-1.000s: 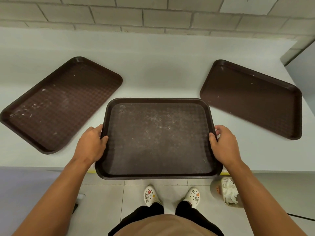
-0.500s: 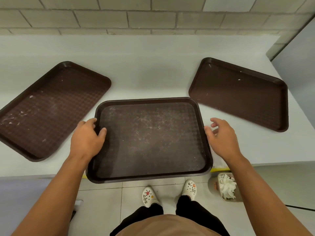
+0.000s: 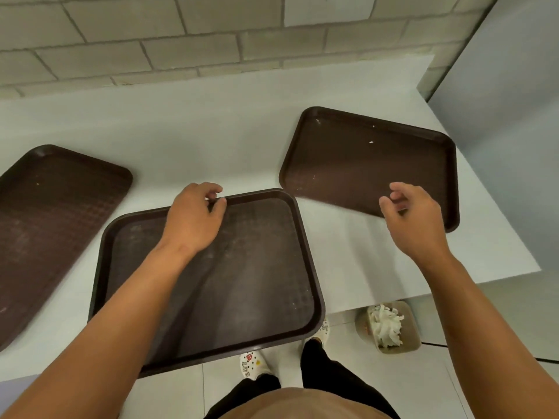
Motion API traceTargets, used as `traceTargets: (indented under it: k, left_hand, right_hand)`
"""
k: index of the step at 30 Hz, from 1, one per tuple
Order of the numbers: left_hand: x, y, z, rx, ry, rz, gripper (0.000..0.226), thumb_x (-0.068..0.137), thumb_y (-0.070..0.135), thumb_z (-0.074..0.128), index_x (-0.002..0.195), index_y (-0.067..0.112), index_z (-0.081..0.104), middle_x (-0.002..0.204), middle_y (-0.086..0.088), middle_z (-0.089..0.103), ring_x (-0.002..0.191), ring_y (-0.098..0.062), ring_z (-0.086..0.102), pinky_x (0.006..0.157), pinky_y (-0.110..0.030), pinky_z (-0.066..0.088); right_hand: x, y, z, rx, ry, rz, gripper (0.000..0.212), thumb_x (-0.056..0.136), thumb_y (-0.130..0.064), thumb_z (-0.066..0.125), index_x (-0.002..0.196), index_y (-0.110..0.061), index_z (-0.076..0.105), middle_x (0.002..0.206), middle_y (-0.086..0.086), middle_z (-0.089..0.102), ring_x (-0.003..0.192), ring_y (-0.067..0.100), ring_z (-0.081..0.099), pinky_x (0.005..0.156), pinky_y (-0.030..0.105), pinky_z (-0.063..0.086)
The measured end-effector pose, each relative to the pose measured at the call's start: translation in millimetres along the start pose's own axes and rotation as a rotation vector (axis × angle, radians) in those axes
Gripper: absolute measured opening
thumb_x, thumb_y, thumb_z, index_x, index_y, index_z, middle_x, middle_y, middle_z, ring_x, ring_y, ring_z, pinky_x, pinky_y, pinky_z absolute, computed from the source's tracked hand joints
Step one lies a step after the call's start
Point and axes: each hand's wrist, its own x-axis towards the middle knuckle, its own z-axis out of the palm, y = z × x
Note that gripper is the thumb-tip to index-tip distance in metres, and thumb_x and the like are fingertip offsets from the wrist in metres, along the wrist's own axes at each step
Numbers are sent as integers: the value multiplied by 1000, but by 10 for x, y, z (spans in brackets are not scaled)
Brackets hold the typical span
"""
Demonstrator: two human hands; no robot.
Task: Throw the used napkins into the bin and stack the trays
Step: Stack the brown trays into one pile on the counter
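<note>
Trays first: a dark brown rectangular plastic tray [image 3: 51, 219] lies at the bench's [image 3: 211, 131] left. We pinch the middle tray's [image 3: 242, 282] far rim with our left hand [image 3: 193, 219]; our right hand [image 3: 414, 219], fingers loosely curled, hovers empty over the right tray [image 3: 348, 164]. We should grasp that rim firmly and lift level.

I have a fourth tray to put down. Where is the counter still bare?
Bare white counter runs along the brick wall, behind all three brown plastic trays: left, middle, right. A smaller patch lies at the front right corner. The front is crowded; the middle tray overhangs the edge.
</note>
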Motion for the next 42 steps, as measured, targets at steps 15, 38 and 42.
traceTargets:
  k: [15, 38, 42]
  left_hand:
    - [1023, 1048, 1080, 41, -158, 35, 39, 96, 35, 62, 132, 20, 60, 121, -2, 64, 102, -20, 63, 92, -32, 51]
    - [1592, 1467, 1451, 67, -132, -92, 32, 104, 21, 52, 132, 12, 63, 129, -9, 67, 117, -30, 63, 107, -41, 45]
    - [1571, 1503, 1248, 40, -81, -53, 33, 102, 25, 54, 131, 14, 65, 122, -9, 70, 109, -30, 65, 102, -41, 48]
  right_hand:
    - [1167, 1283, -379, -186, 4, 184, 43, 98, -38, 61, 135, -18, 56, 136, 7, 55, 114, 29, 62, 99, 44, 53]
    - [1663, 1551, -476, -169, 31, 190, 34, 104, -23, 49, 133, -7, 57, 96, 18, 71, 88, 38, 68, 89, 42, 53]
    - [1681, 1402, -656, -170, 62, 144, 30, 103, -21, 49, 128, -9, 61, 99, 17, 70, 88, 37, 65, 84, 39, 51]
